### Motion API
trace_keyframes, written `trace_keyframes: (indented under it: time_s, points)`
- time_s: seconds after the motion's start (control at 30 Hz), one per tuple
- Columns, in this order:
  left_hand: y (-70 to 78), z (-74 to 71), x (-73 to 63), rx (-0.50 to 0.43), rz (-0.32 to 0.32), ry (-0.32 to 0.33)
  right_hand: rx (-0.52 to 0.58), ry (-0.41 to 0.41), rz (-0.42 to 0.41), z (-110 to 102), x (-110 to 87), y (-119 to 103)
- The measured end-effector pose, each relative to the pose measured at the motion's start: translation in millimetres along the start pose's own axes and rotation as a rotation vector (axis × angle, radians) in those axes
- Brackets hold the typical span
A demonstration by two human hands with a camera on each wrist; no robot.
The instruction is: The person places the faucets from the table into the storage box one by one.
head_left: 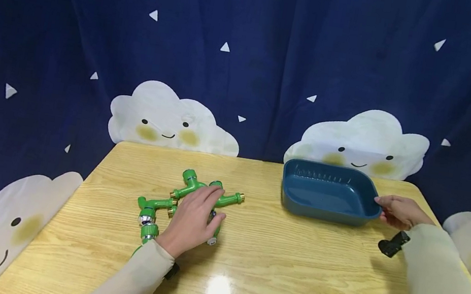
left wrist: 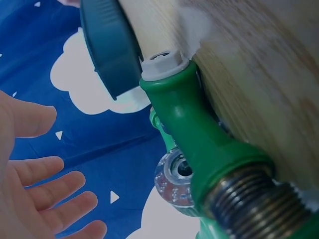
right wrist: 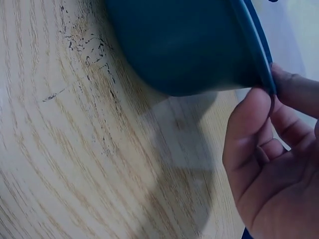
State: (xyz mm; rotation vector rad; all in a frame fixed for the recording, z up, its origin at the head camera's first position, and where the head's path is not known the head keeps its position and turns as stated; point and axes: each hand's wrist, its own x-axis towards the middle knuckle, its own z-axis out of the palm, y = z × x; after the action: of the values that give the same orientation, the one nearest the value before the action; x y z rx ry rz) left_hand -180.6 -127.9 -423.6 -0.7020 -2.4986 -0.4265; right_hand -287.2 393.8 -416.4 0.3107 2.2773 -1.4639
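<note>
At the right end of the blue plastic basin (head_left: 322,214), my right hand (head_left: 402,212) pinches the rim between thumb and fingers. The right wrist view shows this pinch on the basin's rim (right wrist: 261,55) up close. My left hand (head_left: 194,217) hovers over a group of green plastic taps (head_left: 150,230), hiding part of them. In the left wrist view its fingers (left wrist: 62,186) are spread and loosely bent, apart from a green tap (left wrist: 187,114) with a white end piece and a brassy threaded end. Another tap with a clear-silver ring lies behind it.
The taps and basin are on a light wooden table (head_left: 290,269), the basin near its back edge. A dark blue curtain (head_left: 266,69) with white clouds and triangles hangs right behind and around the table. A black wrist camera (head_left: 393,244) sticks out beside the right sleeve.
</note>
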Motion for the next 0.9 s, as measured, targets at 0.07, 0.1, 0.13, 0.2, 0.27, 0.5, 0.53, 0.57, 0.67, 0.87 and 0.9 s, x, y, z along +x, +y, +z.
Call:
trace_keyframes:
  time_s: [0.07, 0.1, 0.13, 0.2, 0.27, 0.5, 0.53, 0.57, 0.67, 0.87, 0.9]
  points:
    - [-0.6, 0.7, -0.2, -0.006, -0.001, -0.002, -0.003, 0.000, 0.011, -0.5, -1.0, 0.6]
    - [-0.6, 0.7, -0.3, -0.004, -0.004, -0.007, -0.007, 0.001, 0.012, -0.5, -1.3, 1.0]
    - [-0.7, 0.8, -0.5, -0.006, -0.006, -0.009, -0.014, 0.000, 0.014, -0.5, -1.3, 1.3]
    - [-0.8, 0.5, -0.5, -0.003, -0.010, -0.016, -0.034, 0.007, 0.006, -0.2, -2.0, 0.7]
    - [-1.4, 0.2, -0.8, -0.006, -0.016, -0.017, -0.062, 0.031, -0.007, 1.6, -1.8, -1.2]
    - [-3.6, -2.6, -2.1, -0.007, -0.030, -0.030, -0.113, 0.109, -0.023, 7.5, -1.0, -5.7]
    - [-3.9, -2.9, -2.3, -0.007, -0.034, -0.031, -0.113, 0.113, -0.029, 7.8, -0.8, -6.0]
    - [-4.1, -3.2, -2.5, -0.008, -0.038, -0.032, -0.114, 0.117, -0.036, 8.3, -0.8, -6.5]
    - [-4.5, -3.8, -2.9, -0.010, -0.047, -0.037, -0.117, 0.128, -0.054, 10.1, -1.1, -7.6]
    - [-5.1, -4.6, -2.9, 0.001, -0.043, -0.046, -0.133, 0.122, -0.054, 14.1, -2.3, -10.1]
    - [-5.0, -5.1, -2.5, 0.001, -0.041, -0.040, -0.133, 0.120, -0.056, 14.5, -2.1, -10.1]
